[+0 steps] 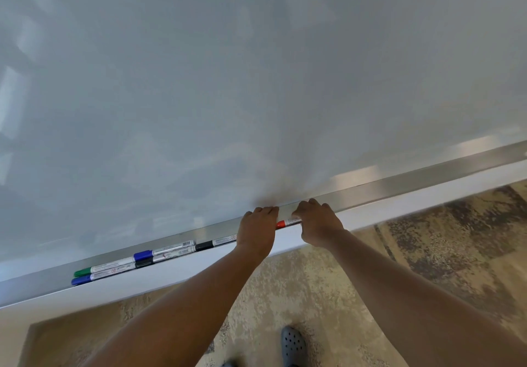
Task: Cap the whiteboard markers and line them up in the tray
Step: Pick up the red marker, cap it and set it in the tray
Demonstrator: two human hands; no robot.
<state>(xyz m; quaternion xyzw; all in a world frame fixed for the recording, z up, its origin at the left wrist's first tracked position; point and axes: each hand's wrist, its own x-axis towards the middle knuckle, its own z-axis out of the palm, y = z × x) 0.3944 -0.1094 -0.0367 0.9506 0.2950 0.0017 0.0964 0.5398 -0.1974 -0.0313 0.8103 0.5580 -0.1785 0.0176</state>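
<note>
A metal tray (399, 188) runs along the bottom of the whiteboard. Several capped markers lie in it end to end in two rows: a green one (104, 268), a blue one (94, 277), another blue one (164, 251), a black one (165, 259) and a further black one (215, 243). A red-capped marker (288, 222) lies in the tray between my hands. My left hand (256, 231) rests over the tray, covering the end of the black marker and the red cap's left end. My right hand (318, 222) is curled on the red marker's barrel.
The whiteboard (228, 81) fills the upper view, blank and glossy. Below the tray's white front edge (399, 210) lies a mottled beige and brown carpet (427, 252). A grey perforated clog (293, 345) stands on the carpet near the bottom.
</note>
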